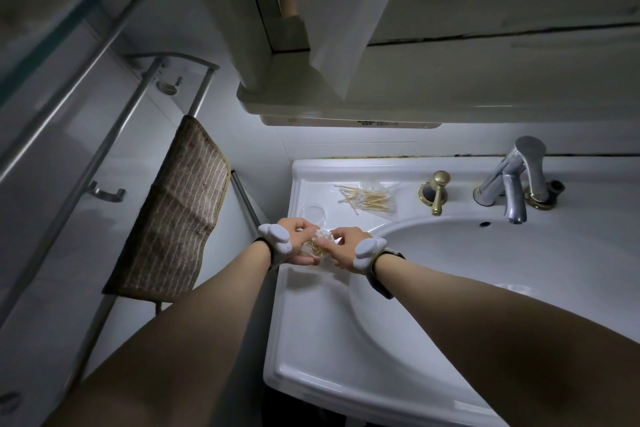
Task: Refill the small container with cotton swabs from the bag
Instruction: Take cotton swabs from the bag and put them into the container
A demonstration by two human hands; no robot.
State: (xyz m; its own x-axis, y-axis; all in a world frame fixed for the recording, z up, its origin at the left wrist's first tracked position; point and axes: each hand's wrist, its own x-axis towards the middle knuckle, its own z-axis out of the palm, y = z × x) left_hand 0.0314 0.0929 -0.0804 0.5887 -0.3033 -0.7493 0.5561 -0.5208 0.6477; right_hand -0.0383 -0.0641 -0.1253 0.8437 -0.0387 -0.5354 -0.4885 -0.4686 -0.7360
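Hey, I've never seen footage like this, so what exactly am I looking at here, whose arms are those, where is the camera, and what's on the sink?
There is no machine here, only a person. The single picture comes from a wide-angle camera worn on the person's head, looking down along both bare arms, which is why the room bends at the edges. White devices are strapped at each wrist.

The left hand holds a small clear container packed with cotton swabs, white tips up. The right hand pinches at those swabs.

All this happens over the left ledge of a white sink. Farther back on the ledge lie a clear bag with loose wooden-stick swabs spilling out, and a round clear lid. To the right stand a brass handle and a silver tap. A striped brown towel hangs on the rack to the left.
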